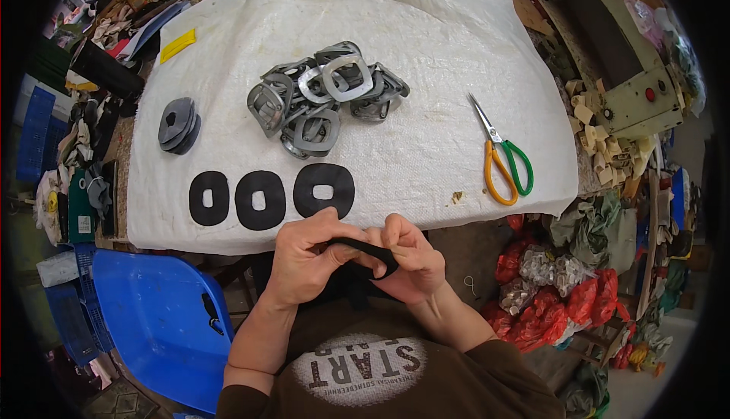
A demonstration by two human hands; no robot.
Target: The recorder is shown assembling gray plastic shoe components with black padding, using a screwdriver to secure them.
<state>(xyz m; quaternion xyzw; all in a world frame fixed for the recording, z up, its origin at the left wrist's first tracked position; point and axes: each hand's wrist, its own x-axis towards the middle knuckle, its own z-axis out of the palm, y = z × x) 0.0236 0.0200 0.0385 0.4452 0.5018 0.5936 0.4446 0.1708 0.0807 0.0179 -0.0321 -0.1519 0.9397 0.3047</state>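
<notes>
In front of my chest, just off the table's near edge, both hands are closed on a bent black fabric piece [366, 248]. My left hand [303, 261] pinches its left end, and my right hand [414, 265] grips the right end. The fingers cover part of it, so its full outline is hidden. Three flat black rounded pieces with a central hole, the left one [198, 200], the middle one [245, 201] and the right one [344, 188], lie in a row beyond my left hand. Farther back sits a pile of grey metal buckle frames [314, 145].
A white woven sheet [426, 160] covers the table. On it lie scissors [494, 169] with orange and green handles, a stack of dark grey rounded pieces [178, 124] and a yellow strip [178, 45]. A blue basin [152, 305] stands lower left; red plastic bags [544, 316] lie lower right.
</notes>
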